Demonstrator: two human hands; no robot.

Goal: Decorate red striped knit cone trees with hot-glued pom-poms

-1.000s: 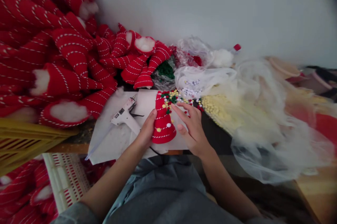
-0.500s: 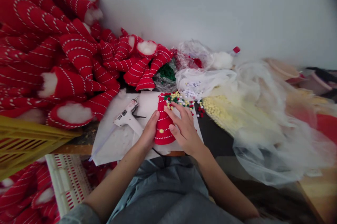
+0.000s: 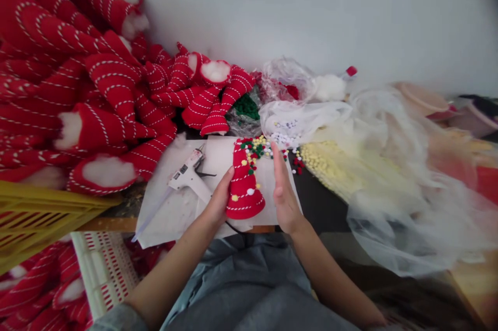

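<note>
A slotted yellow plastic crate stands at far left, red showing through its slots, below a heap of red, white-striped stuffed cones; under it, more cones show beside the wall of a perforated white plastic basket. Along the back of the table, a crinkled clear bag holds dark green pompoms, another clear plastic bag holds red material, and a milky white plastic bag opens on small white pompoms. A sheer whitish sack at right carries pale yellow pompoms. At center, the left hand curls around the left side of a single red fabric cone dotted with pompoms, its wide end toward the worker, over white paper; its hidden fingers cannot be made out. The right hand is open edge-on, fingers straight, just beside the cone and apart from it.
</note>
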